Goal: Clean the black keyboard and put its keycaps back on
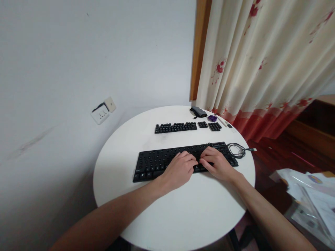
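Note:
A black keyboard [154,162] lies at a slant across the round white table [172,216]. Many of its upper key positions show small bare stubs, while wide keycaps sit along the front row. My left hand [182,165] rests over the middle of the keyboard, its fingers bent and drawn together. Just to its right is my right hand [216,162], thumb and fingers pinched close to the left fingertips. Whatever lies between the fingertips is too small or hidden to make out. The keyboard's coiled cable [237,150] with its USB plug lies at the right end.
Behind the keyboard, loose black keycaps [176,128] stand in ordered rows, with smaller groups of keycaps [214,126] to their right. A grey-and-black object [199,112], a purple lump [212,118] and a thin pale stick [221,120] lie near the back edge. A curtain [243,69] hangs behind.

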A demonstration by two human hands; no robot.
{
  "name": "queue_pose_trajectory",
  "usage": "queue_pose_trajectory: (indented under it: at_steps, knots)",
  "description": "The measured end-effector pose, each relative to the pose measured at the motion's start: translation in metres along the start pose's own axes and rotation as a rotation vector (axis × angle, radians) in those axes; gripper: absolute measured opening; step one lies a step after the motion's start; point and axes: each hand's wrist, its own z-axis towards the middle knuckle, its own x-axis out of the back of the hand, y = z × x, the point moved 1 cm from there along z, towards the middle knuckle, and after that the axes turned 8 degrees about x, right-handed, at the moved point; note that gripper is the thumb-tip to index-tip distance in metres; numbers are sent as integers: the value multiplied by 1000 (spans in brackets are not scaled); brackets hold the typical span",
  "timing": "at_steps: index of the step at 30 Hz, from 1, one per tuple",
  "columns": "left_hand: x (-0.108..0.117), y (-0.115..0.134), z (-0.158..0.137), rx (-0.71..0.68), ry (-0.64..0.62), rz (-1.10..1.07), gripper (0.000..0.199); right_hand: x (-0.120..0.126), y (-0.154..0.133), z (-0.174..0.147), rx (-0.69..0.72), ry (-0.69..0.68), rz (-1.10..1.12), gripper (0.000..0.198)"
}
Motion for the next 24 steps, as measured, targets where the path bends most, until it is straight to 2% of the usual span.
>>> queue_pose_trajectory:
  at_steps: [8, 24]
  knots:
    - [0, -1, 0, -11, -52, 54, 25, -1, 1, -1, -8, -26, 3, 29]
    - [0, -1, 1, 4, -43, 30, 32, -3, 3, -1, -7, -10, -5, 29]
